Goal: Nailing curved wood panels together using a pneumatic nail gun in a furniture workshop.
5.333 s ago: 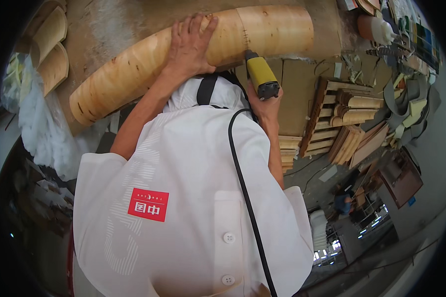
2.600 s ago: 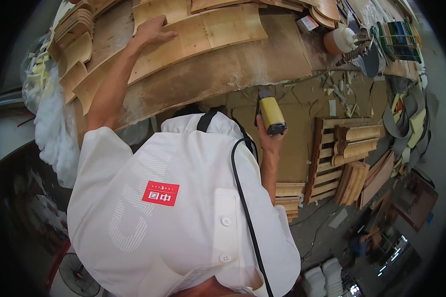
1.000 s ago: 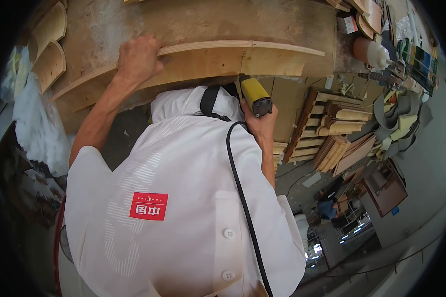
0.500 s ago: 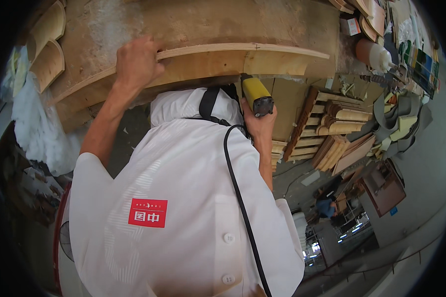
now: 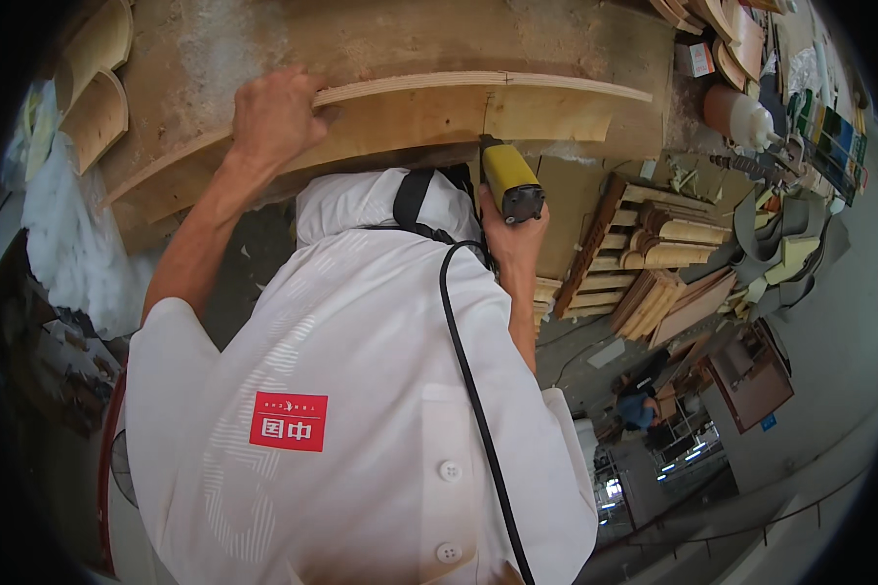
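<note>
The left hand (image 5: 278, 122) is bent over the top edge of a long curved board (image 5: 400, 125) and holds it tight. The right hand (image 5: 515, 234) is wrapped around a yellow tool (image 5: 510, 174) with a dark end and a dark nose. The nose points at the low side of the board, but I can't tell if they touch.

The board is thin, pale wood, bent like a slice of pipe. It stands on its long edge at the near side of the work table (image 5: 380, 44), right in front of the person. Its top edge shows fine stripes, like layers. There are small dark spots on its face, and a thin dark line runs down it just above the tool. The table is brown and scuffed, with a cloudy white patch.

A red patch (image 5: 289, 422) with white writing sits on the smooth white shirt (image 5: 361, 351). A small white and red box (image 5: 697, 60) has print too tiny for me to read.

The left hand hides a bit of the board, and the tool hides some of the right fingers. A black cord (image 5: 470, 370) hangs down the shirt. Fluffy white stuffing (image 5: 78, 249) droops at the left, near more curved wood pieces (image 5: 98, 117). On the right are an orange-brown bottle (image 5: 737, 115), a slatted wooden rack (image 5: 600, 244) and floppy grey strips (image 5: 763, 244).
</note>
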The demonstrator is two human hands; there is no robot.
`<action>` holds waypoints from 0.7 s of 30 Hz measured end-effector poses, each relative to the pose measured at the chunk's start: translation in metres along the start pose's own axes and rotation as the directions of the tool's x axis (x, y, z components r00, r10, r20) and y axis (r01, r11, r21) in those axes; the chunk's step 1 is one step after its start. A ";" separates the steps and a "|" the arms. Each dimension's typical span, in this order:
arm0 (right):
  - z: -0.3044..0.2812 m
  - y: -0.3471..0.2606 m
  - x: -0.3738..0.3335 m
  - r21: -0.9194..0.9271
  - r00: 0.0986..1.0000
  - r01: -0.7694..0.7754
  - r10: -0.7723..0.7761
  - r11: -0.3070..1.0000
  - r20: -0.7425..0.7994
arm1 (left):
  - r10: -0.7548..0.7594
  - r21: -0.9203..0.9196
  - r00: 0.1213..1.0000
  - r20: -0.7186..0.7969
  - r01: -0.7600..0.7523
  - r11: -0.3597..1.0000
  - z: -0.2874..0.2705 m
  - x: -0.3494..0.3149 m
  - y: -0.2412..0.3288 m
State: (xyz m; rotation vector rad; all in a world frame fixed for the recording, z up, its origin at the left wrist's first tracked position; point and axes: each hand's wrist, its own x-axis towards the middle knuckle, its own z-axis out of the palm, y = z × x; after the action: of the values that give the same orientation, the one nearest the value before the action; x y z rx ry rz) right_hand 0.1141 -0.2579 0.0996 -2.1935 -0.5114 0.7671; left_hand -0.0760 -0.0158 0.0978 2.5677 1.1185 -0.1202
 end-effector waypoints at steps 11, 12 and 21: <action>-0.001 -0.015 0.008 -0.045 0.996 -0.059 0.062 0.997 0.069 | -0.013 -0.020 1.000 -0.005 0.013 1.000 0.003 0.004 -0.001; -0.001 -0.015 0.008 -0.047 0.995 -0.062 0.065 0.997 0.076 | -0.017 -0.020 1.000 0.004 0.017 1.000 0.003 0.004 -0.002; 0.003 -0.012 0.005 -0.012 0.996 -0.042 0.043 0.999 0.076 | -0.064 -0.050 0.997 0.045 0.066 0.997 0.005 0.006 -0.003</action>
State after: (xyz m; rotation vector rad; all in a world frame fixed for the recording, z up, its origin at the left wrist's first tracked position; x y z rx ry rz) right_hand 0.1143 -0.2451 0.1053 -2.1978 -0.5091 0.8752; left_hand -0.0733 -0.0115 0.0911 2.4726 1.1742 -0.1605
